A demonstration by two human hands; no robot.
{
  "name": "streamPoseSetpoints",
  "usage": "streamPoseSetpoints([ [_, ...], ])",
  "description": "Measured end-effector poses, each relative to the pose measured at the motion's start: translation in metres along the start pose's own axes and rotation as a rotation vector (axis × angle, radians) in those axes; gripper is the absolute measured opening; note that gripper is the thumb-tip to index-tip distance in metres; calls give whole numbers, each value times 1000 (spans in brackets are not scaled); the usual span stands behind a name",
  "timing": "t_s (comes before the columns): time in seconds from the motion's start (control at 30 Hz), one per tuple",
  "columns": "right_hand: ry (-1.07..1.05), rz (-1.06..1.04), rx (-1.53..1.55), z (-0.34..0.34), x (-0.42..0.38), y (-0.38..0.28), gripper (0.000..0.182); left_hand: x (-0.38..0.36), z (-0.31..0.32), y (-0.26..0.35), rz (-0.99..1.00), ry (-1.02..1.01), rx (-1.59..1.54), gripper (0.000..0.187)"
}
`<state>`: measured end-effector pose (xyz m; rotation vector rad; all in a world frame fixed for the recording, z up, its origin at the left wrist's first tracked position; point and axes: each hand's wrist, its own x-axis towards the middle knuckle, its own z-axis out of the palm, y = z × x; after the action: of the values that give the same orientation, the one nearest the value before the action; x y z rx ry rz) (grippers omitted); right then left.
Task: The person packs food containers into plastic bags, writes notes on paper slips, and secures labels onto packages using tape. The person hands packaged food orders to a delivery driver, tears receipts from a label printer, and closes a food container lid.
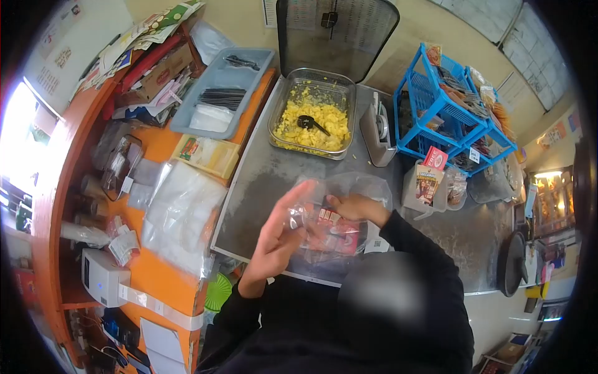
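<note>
A clear plastic bag (321,258) with a red-printed label (336,234) lies at the front edge of the metal counter, below both hands. My left hand (277,234) is at its left side, index finger stretched upward, with clear film caught between thumb and fingers. From the right, my right hand (358,207) closes on the bag's upper part, thumb pointing left. A white tag with a square code (377,245) shows beside the label. Farther back sits a clear tub (278,140) of chopped yellow food (333,121), a black scoop (311,123) resting in it.
Behind the tub stands a dark see-through lid (336,37). To the right are a grey utensil holder (377,140), a blue rack (436,124) of packets and a white container (423,193). The orange side counter (149,274) at left bears plastic bags (184,212) and a blue-grey tray (177,121).
</note>
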<state>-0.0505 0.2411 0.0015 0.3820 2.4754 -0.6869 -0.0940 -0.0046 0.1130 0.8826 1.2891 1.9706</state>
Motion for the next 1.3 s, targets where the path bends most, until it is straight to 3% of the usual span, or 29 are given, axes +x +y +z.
streamPoseSetpoints([
  [0.1, 354, -102, -381, -3, -60, -9, 27, -6, 8, 1, 43, 106, 20, 60],
  [0.17, 476, -49, -618, -3, -102, -12, 36, -11, 15, 8, 31, 172, 12, 58],
  [0.23, 791, -91, -826, -9, -141, -8, 32, -18, 16, 12, 110, 226, 141, 52],
  [0.43, 998, 7, -443, -52, -210, 16, 20, -37, 26, 16, 208, 423, 168, 42],
  [0.47, 821, 32, -415, -52, -214, 40, 11, -40, 30, 16, 206, 431, 167, 41],
  [0.57, 137, 31, 275, -62, -194, 73, 16, -50, 34, 10, 239, 410, 227, 43],
  [0.6, 321, -207, 582, -50, -188, 69, 20, -52, 37, 12, 251, 391, 202, 43],
  [0.7, 487, -518, 1390, -23, -166, 15, 17, -57, 46, 16, 283, 303, 166, 45],
  [0.77, 407, -485, 1780, -11, -157, -37, 20, -58, 52, 15, 319, 204, 182, 48],
  [0.93, 440, -406, 1442, 6, -160, -64, 19, -66, 49, 9, 334, 16, 481, 62],
  [1.0, 673, -477, 1037, 6, -159, -63, 22, -68, 45, 8, 321, 3, 494, 66],
  [1.1, 851, -633, 984, 13, -146, -43, 22, -74, 47, 6, 308, 65, 268, 66],
  [1.17, 757, -670, 1330, 16, -144, -45, 22, -75, 50, 10, 292, 95, 124, 61],
  [1.23, 693, -672, 1486, 16, -145, -48, 22, -69, 45, 2, 268, 100, 351, 55],
  [1.3, 663, -648, 1455, 15, -147, -53, 23, -51, 43, -5, 271, 85, 680, 52],
])
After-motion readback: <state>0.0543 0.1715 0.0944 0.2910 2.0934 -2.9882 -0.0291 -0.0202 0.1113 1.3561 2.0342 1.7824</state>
